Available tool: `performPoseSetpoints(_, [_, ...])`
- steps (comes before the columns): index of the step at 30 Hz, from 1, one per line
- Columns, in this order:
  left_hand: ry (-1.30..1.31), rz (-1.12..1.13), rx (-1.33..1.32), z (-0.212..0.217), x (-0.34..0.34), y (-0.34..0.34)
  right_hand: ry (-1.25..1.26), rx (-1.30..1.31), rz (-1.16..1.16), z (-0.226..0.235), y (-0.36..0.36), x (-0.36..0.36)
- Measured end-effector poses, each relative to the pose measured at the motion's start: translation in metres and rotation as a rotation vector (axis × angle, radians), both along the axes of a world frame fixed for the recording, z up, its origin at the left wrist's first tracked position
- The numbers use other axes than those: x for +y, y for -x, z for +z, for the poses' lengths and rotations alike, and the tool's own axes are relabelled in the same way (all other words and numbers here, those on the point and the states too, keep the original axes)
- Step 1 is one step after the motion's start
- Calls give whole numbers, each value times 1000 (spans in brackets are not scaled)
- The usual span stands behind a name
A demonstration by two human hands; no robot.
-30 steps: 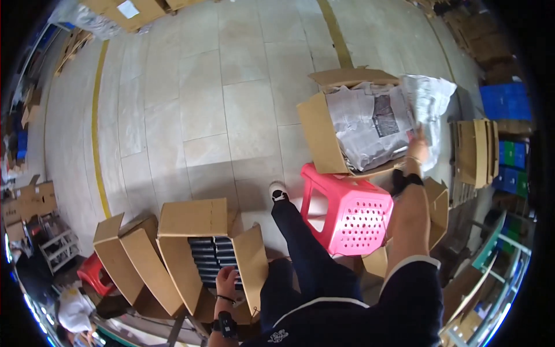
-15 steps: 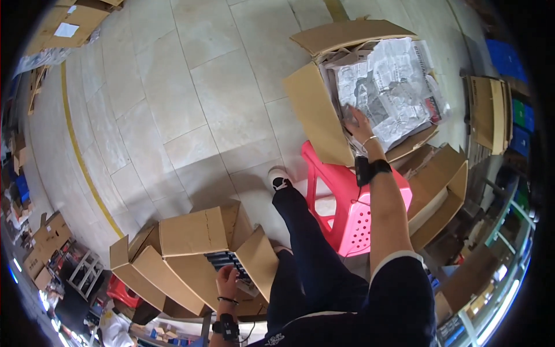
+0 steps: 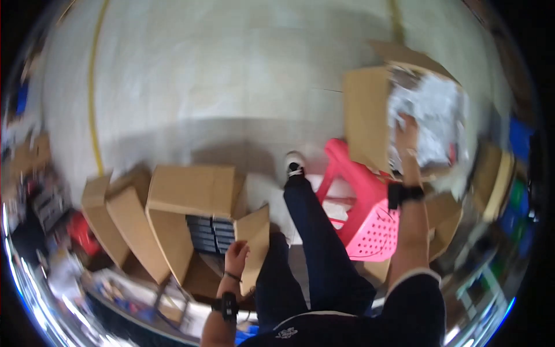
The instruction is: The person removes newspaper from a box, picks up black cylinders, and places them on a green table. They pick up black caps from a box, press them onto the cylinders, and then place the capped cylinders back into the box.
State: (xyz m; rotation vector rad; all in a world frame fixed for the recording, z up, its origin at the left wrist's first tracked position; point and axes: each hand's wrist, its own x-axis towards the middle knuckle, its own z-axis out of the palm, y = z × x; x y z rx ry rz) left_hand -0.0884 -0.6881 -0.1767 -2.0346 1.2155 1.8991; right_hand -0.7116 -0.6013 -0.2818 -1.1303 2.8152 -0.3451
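My right hand (image 3: 406, 136) reaches over the left side of an open cardboard box (image 3: 366, 115) at the far right and touches the crumpled white and grey printed packing sheet (image 3: 435, 113) in it. Its fingers are smeared by motion, so any grip is hidden. My left hand (image 3: 236, 258), its fingers loosely curled with nothing seen in them, hovers beside the flap of a second open cardboard box (image 3: 193, 188) at the lower left. Inside that box are several dark, flat packs (image 3: 209, 234) stacked in two rows.
A pink plastic stool (image 3: 373, 228) stands under and in front of the right box. Another open carton (image 3: 445, 222) is behind it. More cartons (image 3: 130, 225) flank the left box. My foot (image 3: 295, 163) is on the tiled floor between the boxes. A yellow line (image 3: 92, 98) runs along the floor.
My view has turned, so the right box now sits farther right and the left box shows more of its dark packs. My right hand stays at the packing sheet; my left stays near the flap.
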Motion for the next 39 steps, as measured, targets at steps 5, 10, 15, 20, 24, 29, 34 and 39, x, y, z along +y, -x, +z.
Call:
performPoseSetpoints(5, [191, 113, -8, -32, 33, -56, -12, -738, 178, 95, -204, -46])
performPoseSetpoints(10, [261, 299, -70, -61, 62, -170, -415, -1256, 963, 139, -496, -99])
performPoseSetpoints(15, [289, 528, -175, -146, 120, -295, -1073, -872, 1471, 25, -696, -124])
performPoseSetpoints(20, [92, 948, -113, -251, 173, -361, -1037, -204, 975, -129, -727, -168])
performPoseSetpoints(24, [166, 860, -339, -327, 214, -404, -813, 80, 756, -221, -707, -188])
performPoseSetpoints(29, [126, 743, -727, -394, 207, -396, -498, 259, 922, -264, -676, -179])
performPoseSetpoints(34, [106, 833, -942, -428, 206, -406, -484, 393, 1066, -274, -676, -170])
performPoseSetpoints(39, [59, 801, -1045, -426, 213, -410, -543, -182, 1222, -218, -751, -138])
